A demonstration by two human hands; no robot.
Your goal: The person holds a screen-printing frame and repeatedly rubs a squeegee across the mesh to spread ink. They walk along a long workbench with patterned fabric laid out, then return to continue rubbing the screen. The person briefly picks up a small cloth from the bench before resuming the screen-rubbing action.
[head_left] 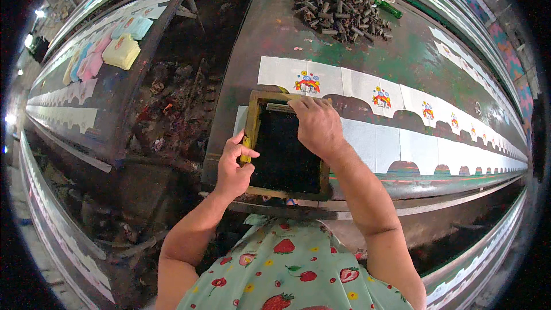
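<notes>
Right, L hand (234, 163) has thumb and fingers pinched round the near-L rail of the frame (251, 115), and R hand (318, 126) is curled at the far edge, knuckles up, by a pale bar (279, 107); can't tell from here if it's gripping bar or rail. So the frame's btwn the two hands, flat over the tbl (258, 28), w/ its dark panel (287, 161) right under them. Just out from R forearm, the near row of white pcs (384, 146) shows no print, so I'd judge that lot's left to do, incl. maybe the bit (241, 117) peeking out L of the frame. Beyond, the far row (330, 77) has a colourful cartoon motif on pc after pc: looks done, tho the far R end's too small to check. Further back, a heap of short dark pcs (338, 8) w/ a green bottle (389, 8) beside it; over L, pastel stacks (121, 51) on another tbl.
</notes>
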